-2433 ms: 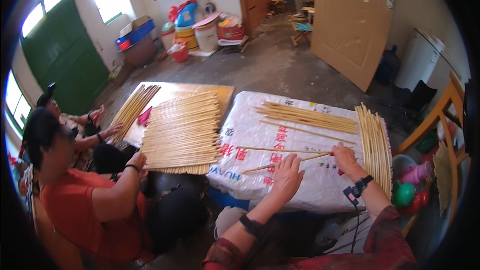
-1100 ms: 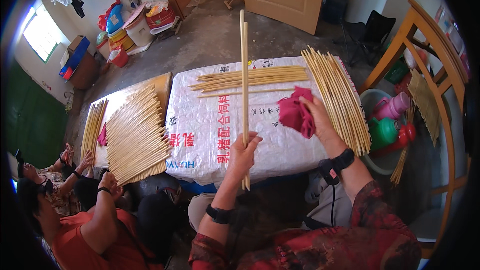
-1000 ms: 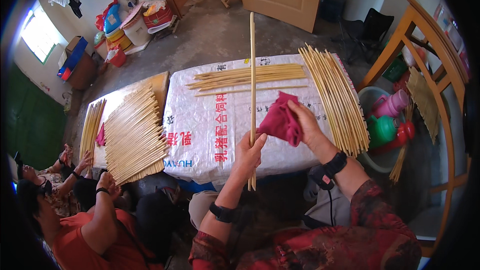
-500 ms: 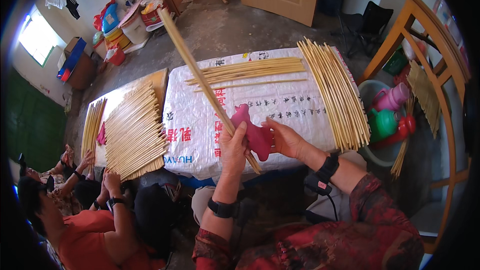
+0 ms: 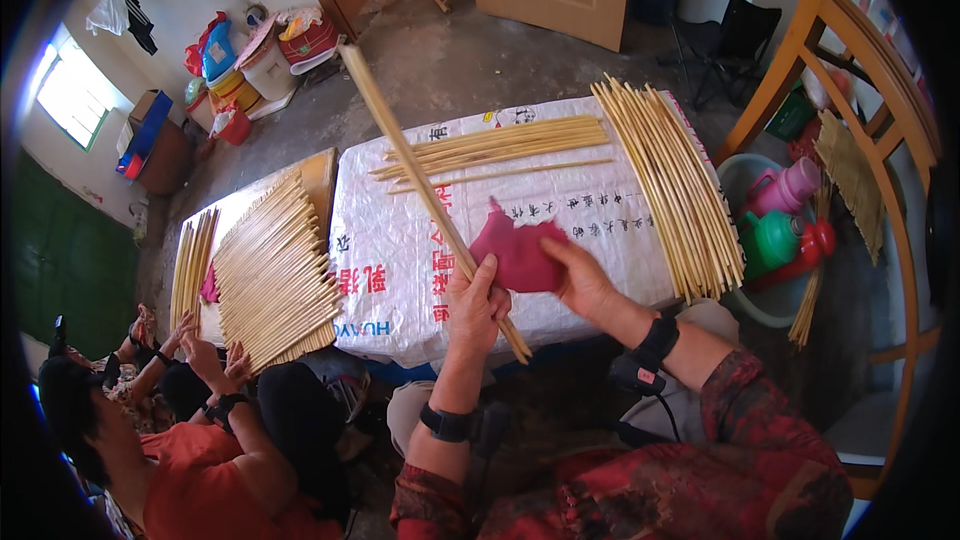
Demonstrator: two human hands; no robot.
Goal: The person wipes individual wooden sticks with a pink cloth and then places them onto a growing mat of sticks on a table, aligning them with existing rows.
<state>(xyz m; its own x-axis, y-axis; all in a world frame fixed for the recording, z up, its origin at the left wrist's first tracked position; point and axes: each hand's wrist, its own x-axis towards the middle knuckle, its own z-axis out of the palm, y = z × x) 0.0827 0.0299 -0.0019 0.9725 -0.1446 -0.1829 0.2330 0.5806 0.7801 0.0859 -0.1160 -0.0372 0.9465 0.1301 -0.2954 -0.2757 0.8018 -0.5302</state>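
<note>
My left hand (image 5: 475,308) grips a long pale bamboo stick (image 5: 410,160) that slants up and to the left over the table. My right hand (image 5: 583,280) holds a crumpled magenta cloth (image 5: 518,253) pressed against the stick's lower part. Both hands hover above a white woven sack (image 5: 400,250) that covers the table. A loose bundle of sticks (image 5: 500,145) lies at the sack's far side. A long row of sticks (image 5: 670,185) lies along its right edge.
To the left, a person in an orange top (image 5: 195,480) handles a wide row of sticks (image 5: 275,275) on a wooden board. Plastic jugs in a basin (image 5: 785,230) and a wooden frame (image 5: 860,70) stand on the right. Buckets (image 5: 265,50) crowd the far wall.
The stick went from upright to slanting left. My right hand brought the magenta cloth from the sack's right part to the stick and my left hand.
</note>
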